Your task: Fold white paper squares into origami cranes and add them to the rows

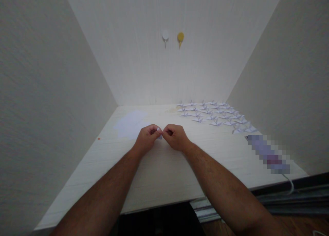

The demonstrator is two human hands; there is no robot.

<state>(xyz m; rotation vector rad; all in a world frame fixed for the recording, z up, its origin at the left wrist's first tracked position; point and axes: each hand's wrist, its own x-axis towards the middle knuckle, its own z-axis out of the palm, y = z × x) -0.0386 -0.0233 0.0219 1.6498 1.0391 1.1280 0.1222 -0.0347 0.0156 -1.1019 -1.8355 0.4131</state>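
My left hand (147,138) and my right hand (174,136) meet over the middle of the pale wooden desk (159,174). Both are closed in a pinch on a small folded piece of pale lilac paper (159,132) held between the fingertips, just above the desk top. Only a small corner of the paper shows; the rest is hidden by the fingers. Both forearms reach in from the near edge.
Several small folded paper cranes (214,114) stand in rows at the back right. A pale lilac paper stack (131,124) lies at back left. A pixelated object with a cable (268,153) lies at right. Two round hooks (172,37) hang on the back wall. Walls close both sides.
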